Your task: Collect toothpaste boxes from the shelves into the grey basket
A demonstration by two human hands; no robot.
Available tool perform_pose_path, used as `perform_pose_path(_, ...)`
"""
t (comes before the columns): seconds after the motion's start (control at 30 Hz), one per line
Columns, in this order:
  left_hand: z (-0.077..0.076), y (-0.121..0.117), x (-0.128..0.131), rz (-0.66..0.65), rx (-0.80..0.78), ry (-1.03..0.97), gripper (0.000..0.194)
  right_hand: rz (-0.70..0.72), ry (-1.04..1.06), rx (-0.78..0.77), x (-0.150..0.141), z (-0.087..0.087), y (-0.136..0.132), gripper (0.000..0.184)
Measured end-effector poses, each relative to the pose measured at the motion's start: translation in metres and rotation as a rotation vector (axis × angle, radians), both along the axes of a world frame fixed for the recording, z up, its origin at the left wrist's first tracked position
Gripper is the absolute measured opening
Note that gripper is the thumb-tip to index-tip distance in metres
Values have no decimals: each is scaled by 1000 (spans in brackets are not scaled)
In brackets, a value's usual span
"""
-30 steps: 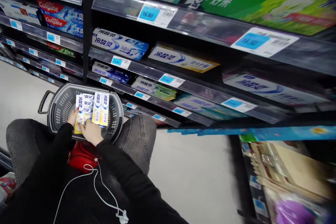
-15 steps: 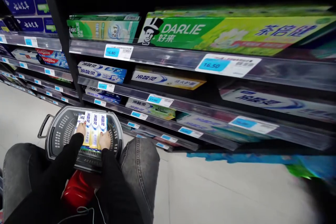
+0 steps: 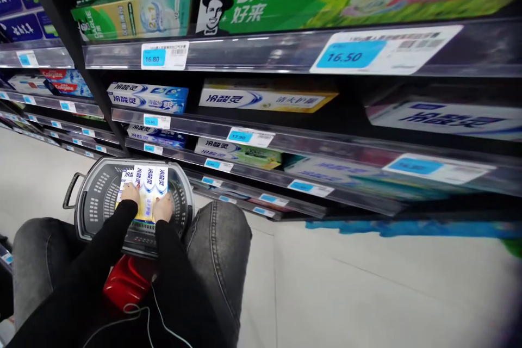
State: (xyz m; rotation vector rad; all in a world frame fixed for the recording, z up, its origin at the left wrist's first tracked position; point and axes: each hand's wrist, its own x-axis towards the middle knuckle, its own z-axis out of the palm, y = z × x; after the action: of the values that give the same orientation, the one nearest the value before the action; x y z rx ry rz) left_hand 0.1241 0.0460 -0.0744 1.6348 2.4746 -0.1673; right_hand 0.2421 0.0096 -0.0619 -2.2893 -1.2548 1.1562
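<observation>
Far to my left, Colgate boxes [image 3: 65, 88] sit on their shelf, well apart from my fingers; nearer, between my knees, is the grey basket [image 3: 95, 201], its loop handle [image 3: 69, 191] out on the left side; inside it, by its left half, at least one more white carton [image 3: 125, 175] shows at the edge of the pile, partly covered and not lined up with the rest.

My left hand [image 3: 131, 193] lies over the left side of the row, fingers bent down onto the cardboard; next come the three white-and-yellow toothpaste boxes [image 3: 150, 176], side by side in the basket, lettered ends toward the shelf; my right hand [image 3: 163, 208] is at the row's right side, near its yellow end; my hands are small here and hide what they touch, so I cannot tell whether either one pinches a box or only presses on it.

I judge the gathering well along, the three being together and nearly even; what seems left is that odd carton, and both hands have yet to come off the row.

Further right, a similar yellow-edged box [image 3: 265, 99] lies on the shelf above the 17.90 tag [image 3: 250, 137], untouched.
</observation>
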Motion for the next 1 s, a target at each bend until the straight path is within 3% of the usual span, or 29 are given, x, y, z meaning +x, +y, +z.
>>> perform_pose_path(0.37,-1,-4,1,-32,6,59,43,-11,15,12,-2,-3,0,42)
perform_pose_path(0.6,1,-3,-4,-38,-26,72,38,-3,25,24,-3,-5,0,40)
perform_pose_path(0.9,15,-3,1,-52,-99,61,48,-20,50,21,-4,-1,-1,37)
perform_pose_path(1.0,27,-4,4,-86,-127,56,51,-46,45,36,-4,5,-1,40)
